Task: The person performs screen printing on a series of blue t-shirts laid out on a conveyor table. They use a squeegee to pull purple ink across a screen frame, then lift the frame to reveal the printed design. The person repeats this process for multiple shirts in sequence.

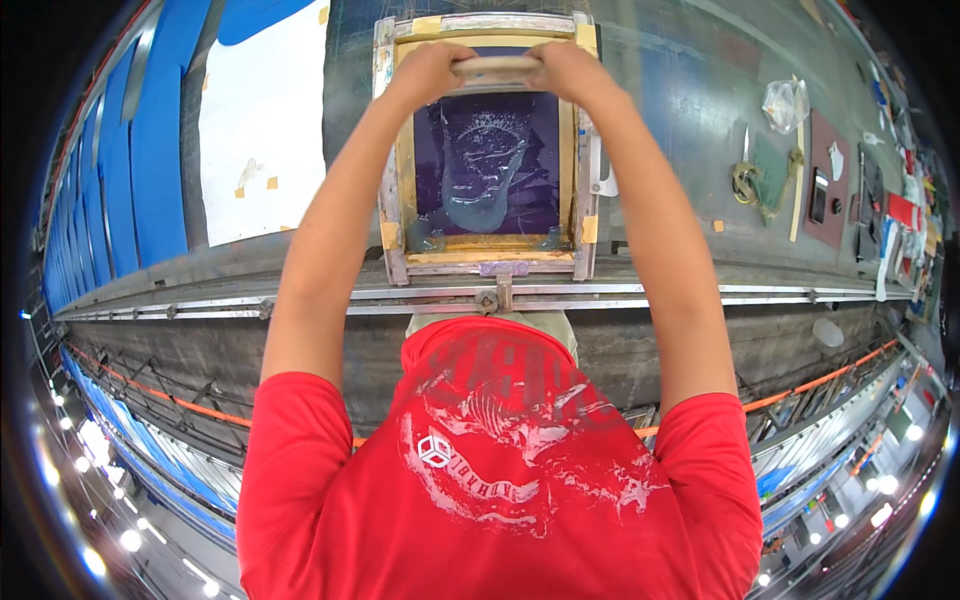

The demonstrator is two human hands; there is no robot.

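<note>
stretching across the view, a long grey flat-topped table (680,120). on it, straight ahead, a rectangular wooden frame (435,266), lying flat. to its left, a broad white sheet (265,130). inside the frame, a dark purple panel (546,170), wet in the middle with a glossy translucent smear (475,212). near the panel's far end, set crosswise, a pale rounded bar (497,66). at its left end, the left hand (435,72), closed around it; at its right end, the right hand (568,72), likewise closed. contact beneath the bar: impossible to tell. probably best to keep it square to the frame's sides, share pressure evenly between both hands, and move at one steady pace.
</note>
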